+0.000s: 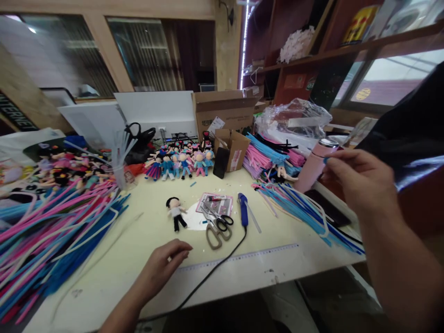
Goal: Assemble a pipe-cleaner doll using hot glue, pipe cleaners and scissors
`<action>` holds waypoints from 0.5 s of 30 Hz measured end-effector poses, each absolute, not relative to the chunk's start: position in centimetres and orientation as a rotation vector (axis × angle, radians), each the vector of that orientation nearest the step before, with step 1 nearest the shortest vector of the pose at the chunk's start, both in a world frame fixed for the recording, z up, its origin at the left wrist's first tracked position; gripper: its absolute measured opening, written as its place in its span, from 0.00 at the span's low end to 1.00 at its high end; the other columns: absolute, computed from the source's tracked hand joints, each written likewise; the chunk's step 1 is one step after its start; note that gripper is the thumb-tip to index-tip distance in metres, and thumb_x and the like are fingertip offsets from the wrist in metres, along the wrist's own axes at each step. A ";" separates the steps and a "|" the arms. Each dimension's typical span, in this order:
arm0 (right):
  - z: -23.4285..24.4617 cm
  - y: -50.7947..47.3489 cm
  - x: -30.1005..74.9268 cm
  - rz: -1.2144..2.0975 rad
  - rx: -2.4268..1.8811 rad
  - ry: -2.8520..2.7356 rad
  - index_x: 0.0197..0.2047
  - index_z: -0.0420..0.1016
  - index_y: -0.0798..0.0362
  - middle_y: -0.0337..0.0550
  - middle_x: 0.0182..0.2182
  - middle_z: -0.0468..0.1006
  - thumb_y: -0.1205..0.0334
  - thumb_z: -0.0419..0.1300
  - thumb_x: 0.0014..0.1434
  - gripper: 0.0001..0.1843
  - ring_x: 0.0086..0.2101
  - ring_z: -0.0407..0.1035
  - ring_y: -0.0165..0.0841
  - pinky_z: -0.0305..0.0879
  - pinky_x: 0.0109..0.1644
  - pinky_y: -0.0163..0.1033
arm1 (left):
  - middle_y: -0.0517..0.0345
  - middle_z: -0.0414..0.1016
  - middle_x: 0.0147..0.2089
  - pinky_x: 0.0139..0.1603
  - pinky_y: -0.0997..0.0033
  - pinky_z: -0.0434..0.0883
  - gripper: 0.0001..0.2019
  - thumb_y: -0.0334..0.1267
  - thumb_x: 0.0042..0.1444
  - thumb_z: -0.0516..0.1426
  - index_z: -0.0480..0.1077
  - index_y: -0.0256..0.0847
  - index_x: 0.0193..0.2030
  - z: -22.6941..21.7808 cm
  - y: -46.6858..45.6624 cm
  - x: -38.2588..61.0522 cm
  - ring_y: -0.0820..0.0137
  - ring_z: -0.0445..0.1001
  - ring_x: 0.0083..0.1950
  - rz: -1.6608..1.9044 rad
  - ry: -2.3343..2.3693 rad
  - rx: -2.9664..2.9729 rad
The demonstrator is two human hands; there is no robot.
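My right hand (362, 185) is raised at the right beside a pink thermos flask (308, 171). Its thumb and forefinger are pinched on a small blue piece (326, 160), mostly hidden by the fingertips. Low over the front of the table, my left hand (164, 261) has its fingers loosely extended and holds nothing. A small doll (176, 215) with black hair, white top and black legs lies beyond it. To the doll's right are scissors (215, 233) and a blue glue gun (243, 212) with a black cord.
A measuring strip (249, 254) runs along the table front (239, 277). Pipe cleaners lie in bundles at left (69, 226) and right (301, 208). Finished dolls (183, 162) stand in rows at the back, near a phone (220, 163) and a cardboard box (222, 111).
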State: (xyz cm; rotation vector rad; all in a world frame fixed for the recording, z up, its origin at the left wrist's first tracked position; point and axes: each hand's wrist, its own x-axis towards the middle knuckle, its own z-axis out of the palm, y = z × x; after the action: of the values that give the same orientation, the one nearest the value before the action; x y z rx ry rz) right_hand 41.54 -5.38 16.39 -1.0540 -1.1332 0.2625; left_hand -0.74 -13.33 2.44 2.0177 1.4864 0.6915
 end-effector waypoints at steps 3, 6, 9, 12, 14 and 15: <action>16.1 -3.8 39.0 0.453 -1.080 -1.286 0.32 0.75 0.51 0.34 0.19 0.70 0.62 0.66 0.45 0.08 0.19 0.65 0.27 0.65 0.23 0.34 | 0.57 0.77 0.34 0.35 0.77 0.71 0.12 0.44 0.59 0.51 0.73 0.42 0.38 2.5 -13.3 -0.8 0.71 0.75 0.35 0.716 1.479 1.991; 18.1 -1.6 37.2 0.484 -1.082 -1.400 0.34 0.74 0.53 0.33 0.20 0.69 0.65 0.65 0.44 0.10 0.21 0.66 0.25 0.64 0.23 0.31 | 0.58 0.77 0.33 0.34 0.77 0.72 0.12 0.44 0.58 0.51 0.73 0.42 0.37 1.7 -12.7 -1.4 0.72 0.75 0.33 0.779 1.520 1.914; 21.8 1.5 35.9 0.319 -0.980 -1.435 0.35 0.73 0.55 0.33 0.21 0.68 0.69 0.63 0.47 0.09 0.21 0.66 0.24 0.64 0.24 0.31 | 0.58 0.77 0.32 0.33 0.76 0.72 0.13 0.46 0.56 0.52 0.73 0.41 0.35 0.2 -11.5 -2.6 0.72 0.74 0.30 0.936 1.628 1.804; 26.2 5.9 34.8 0.017 -0.830 -1.426 0.40 0.71 0.57 0.33 0.25 0.68 0.72 0.60 0.51 0.11 0.22 0.65 0.22 0.64 0.28 0.31 | 0.58 0.77 0.31 0.33 0.75 0.73 0.14 0.49 0.54 0.53 0.74 0.41 0.36 -1.5 -10.2 -4.1 0.70 0.75 0.32 1.090 1.772 1.651; 28.8 9.3 33.6 -0.163 -0.773 -1.409 0.42 0.69 0.59 0.33 0.28 0.69 0.74 0.57 0.52 0.12 0.26 0.65 0.22 0.63 0.31 0.32 | 0.58 0.77 0.31 0.34 0.75 0.73 0.16 0.51 0.53 0.54 0.74 0.42 0.36 -2.3 -9.6 -5.0 0.68 0.76 0.33 1.128 1.853 1.560; 29.7 11.1 32.9 -0.241 -0.753 -1.398 0.42 0.68 0.59 0.34 0.30 0.69 0.75 0.56 0.53 0.12 0.29 0.66 0.22 0.62 0.34 0.33 | 0.58 0.77 0.31 0.34 0.75 0.74 0.16 0.51 0.53 0.54 0.75 0.42 0.36 -2.7 -9.5 -5.3 0.68 0.76 0.34 1.126 1.883 1.531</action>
State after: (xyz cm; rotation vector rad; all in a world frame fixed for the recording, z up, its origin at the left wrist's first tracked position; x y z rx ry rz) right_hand 32.86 11.11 29.72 -0.7526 -1.3977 -0.2415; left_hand -5.30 -9.46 -2.67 1.5307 1.8826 1.1264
